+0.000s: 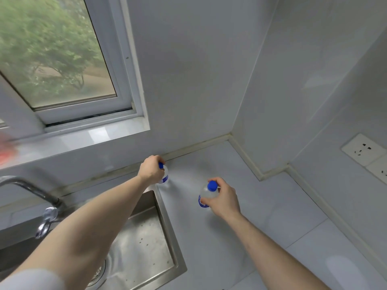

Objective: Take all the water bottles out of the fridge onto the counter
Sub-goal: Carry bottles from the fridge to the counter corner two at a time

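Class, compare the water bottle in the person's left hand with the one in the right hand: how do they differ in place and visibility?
The left-hand bottle stands nearer the back wall, beside the sink; the right-hand bottle is nearer the camera, further out over the counter. The left hand hides most of its cap; the right hand leaves its cap clear. Both are clear, blue-capped, blue-labelled.

I see the left hand [151, 168] gripping a clear plastic water bottle with a blue cap [164, 175] near the back wall, just beside the stainless steel sink [146, 248]. The right hand [225, 198] grips a second clear blue-capped water bottle [206, 195] by its upper part over the pale grey tiled counter [272, 206]. A chrome tap [29, 189] stands left; a white-framed window [117, 80] is above it, and a white wall socket [364, 149] on the right.
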